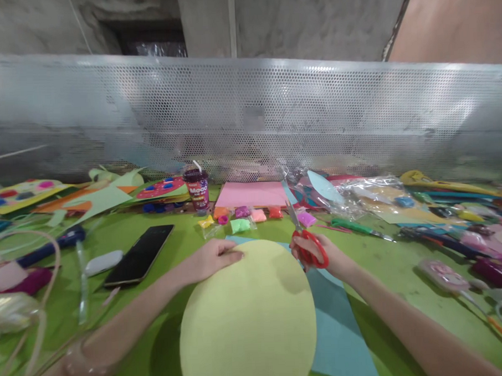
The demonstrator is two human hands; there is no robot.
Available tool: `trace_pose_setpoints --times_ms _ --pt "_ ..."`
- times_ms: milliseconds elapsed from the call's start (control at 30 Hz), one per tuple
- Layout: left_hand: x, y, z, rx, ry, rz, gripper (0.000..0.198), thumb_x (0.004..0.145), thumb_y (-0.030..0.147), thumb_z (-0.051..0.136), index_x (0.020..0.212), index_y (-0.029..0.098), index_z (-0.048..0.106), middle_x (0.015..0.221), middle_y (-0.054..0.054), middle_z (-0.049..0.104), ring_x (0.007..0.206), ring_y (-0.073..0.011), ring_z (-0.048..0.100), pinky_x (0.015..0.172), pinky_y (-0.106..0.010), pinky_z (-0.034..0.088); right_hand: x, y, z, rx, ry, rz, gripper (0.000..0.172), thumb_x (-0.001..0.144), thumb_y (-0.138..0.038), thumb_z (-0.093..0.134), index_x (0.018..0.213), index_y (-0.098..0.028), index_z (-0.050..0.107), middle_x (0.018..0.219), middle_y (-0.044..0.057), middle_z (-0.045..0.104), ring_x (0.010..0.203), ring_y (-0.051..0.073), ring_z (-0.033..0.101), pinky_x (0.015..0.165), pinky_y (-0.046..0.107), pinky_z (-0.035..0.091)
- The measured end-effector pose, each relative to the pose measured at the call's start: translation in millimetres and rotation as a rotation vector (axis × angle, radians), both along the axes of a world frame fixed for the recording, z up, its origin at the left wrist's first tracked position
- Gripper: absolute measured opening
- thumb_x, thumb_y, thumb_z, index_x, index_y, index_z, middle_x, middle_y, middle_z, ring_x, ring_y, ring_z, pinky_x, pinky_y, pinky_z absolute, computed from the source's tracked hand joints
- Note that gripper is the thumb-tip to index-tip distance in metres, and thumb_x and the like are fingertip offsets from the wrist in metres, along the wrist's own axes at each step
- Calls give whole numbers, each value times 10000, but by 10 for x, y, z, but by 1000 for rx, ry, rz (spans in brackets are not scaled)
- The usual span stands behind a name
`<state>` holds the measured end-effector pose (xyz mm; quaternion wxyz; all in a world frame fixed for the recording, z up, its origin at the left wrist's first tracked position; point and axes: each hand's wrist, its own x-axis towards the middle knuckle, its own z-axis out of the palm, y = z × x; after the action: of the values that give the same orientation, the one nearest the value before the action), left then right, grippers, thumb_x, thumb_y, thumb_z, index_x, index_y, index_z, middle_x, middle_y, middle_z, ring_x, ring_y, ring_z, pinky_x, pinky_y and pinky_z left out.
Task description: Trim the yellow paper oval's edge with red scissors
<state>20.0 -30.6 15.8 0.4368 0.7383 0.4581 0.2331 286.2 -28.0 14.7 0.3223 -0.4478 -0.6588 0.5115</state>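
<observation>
A large pale yellow paper circle (248, 315) fills the lower middle of the view, over a blue sheet of paper (344, 328). My left hand (215, 259) grips the circle's upper left edge, thumb on top and the other fingers partly hidden. At the circle's upper right, my right hand (314, 252) is closed around the red handles of a pair of scissors (310, 251). Their blades point up and away, toward the pink paper, and look closed or nearly so. No paper shows between the blades.
Small bags of coloured clay (241, 225) lie ahead, before pink paper (251, 194) and a purple drink cup (198, 189). A black phone (141, 254) lies left. On the right are a green-handled cutter (361, 228), a pink device (443, 274) and cables. A perforated metal panel (247, 110) stands behind.
</observation>
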Motion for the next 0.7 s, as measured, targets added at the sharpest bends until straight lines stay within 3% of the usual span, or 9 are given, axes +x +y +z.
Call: trace_pose_setpoints --times_ms 100,200,333,467,700 --pt "36 -9 -28 6 6 -8 308 706 468 487 624 175 540 537 39 473 483 -112 451 436 -199 292 -82 -59 5 56 -109 60 246 684 -362 556 640 -145 449 504 -59 389 435 43 368 403 165 278" --pt "15 27 -39 -5 -32 61 325 682 483 505 701 171 589 620 5 574 547 -145 522 463 -213 349 -123 -62 -15 70 -128 47 280 671 -365 567 618 -165 378 490 -76 321 423 36 308 392 166 247" --pt "-59 109 -64 -76 -162 239 396 630 492 565 814 145 615 729 -49 659 613 -190 590 506 -251 425 -78 7 -36 152 -22 -112 278 680 -398 542 658 -176 376 517 -63 357 434 51 341 396 177 280" --pt "-111 177 -87 -70 -240 386 372 609 464 608 781 134 626 751 -59 679 633 -197 613 541 -263 456 -10 21 21 217 10 -279 258 693 -413 514 688 -181 402 524 -35 436 445 78 411 417 196 340" --pt "-148 211 -94 1 -419 507 342 630 430 615 800 134 603 679 -40 672 556 -179 608 492 -260 464 76 25 41 159 -81 -210 175 687 -278 464 569 -184 374 420 -51 417 362 74 400 375 199 361"
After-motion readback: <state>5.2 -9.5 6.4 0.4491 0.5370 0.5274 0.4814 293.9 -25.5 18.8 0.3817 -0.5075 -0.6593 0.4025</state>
